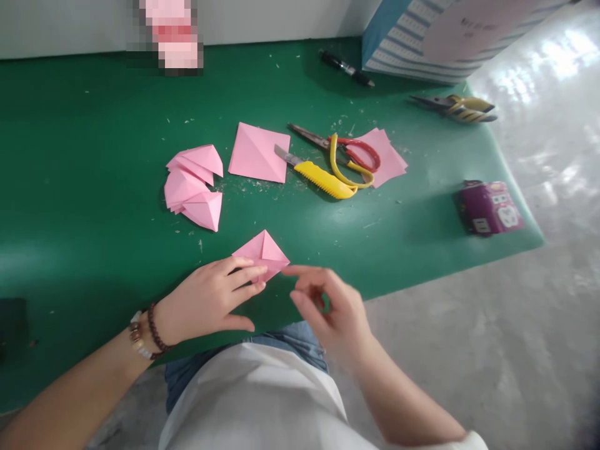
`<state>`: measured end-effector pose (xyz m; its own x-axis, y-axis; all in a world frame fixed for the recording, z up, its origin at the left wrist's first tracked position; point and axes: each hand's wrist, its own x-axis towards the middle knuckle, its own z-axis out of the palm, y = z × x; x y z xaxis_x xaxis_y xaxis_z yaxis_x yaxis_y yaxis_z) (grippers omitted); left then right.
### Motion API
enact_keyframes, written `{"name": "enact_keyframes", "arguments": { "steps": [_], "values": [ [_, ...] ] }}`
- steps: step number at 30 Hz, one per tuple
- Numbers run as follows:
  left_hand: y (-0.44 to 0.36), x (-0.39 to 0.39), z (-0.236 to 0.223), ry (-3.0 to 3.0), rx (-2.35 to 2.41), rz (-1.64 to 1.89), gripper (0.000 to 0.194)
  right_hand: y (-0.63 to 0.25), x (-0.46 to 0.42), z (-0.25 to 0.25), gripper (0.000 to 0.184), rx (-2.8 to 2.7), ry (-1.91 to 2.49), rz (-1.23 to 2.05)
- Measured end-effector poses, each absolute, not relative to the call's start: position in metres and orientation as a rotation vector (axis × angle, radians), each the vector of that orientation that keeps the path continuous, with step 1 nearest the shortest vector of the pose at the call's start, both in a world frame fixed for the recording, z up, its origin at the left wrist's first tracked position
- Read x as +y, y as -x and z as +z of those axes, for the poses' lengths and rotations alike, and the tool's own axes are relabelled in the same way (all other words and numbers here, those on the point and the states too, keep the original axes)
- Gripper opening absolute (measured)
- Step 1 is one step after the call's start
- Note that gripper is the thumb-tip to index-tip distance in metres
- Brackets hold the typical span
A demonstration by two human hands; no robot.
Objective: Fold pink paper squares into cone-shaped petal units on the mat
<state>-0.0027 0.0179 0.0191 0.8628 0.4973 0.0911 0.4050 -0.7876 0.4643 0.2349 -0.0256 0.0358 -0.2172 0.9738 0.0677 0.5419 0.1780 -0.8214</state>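
A folded pink paper piece [263, 251] lies on the green table [94, 156] near its front edge. My left hand [213, 301] lies flat beside it, fingers stretched out with the tips pressing on the paper's lower edge. My right hand [328, 309] is just right of the paper, index finger pointing at its right corner, the other fingers loosely curled and slightly blurred. Neither hand grips anything.
Several folded pink pieces [193, 185] are piled at left centre, beside a pink square sheet [257, 153]. A yellow utility knife [319, 177], red-and-yellow scissors [344, 156] on pink sheets [387, 156], a black pen [345, 67], yellow pliers [462, 107], a purple box [490, 207] and a striped box [422, 37] lie further back.
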Motion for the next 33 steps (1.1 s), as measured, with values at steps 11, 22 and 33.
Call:
{"name": "enact_keyframes", "arguments": {
  "steps": [11, 22, 33],
  "values": [
    [0.004, 0.018, 0.018, -2.612, 0.669, 0.277, 0.049, -0.217, -0.052, 0.037, 0.01, -1.753, 1.529, 1.483],
    [0.005, 0.018, 0.018, -2.598, 0.666, 0.279, 0.052, -0.228, -0.046, 0.033, 0.012, -1.545, 1.745, 1.381],
    [0.004, 0.018, 0.019, -2.61, 0.663, 0.275, 0.051, -0.241, -0.037, 0.029, 0.016, -1.378, 1.757, 1.304]
  ]
}}
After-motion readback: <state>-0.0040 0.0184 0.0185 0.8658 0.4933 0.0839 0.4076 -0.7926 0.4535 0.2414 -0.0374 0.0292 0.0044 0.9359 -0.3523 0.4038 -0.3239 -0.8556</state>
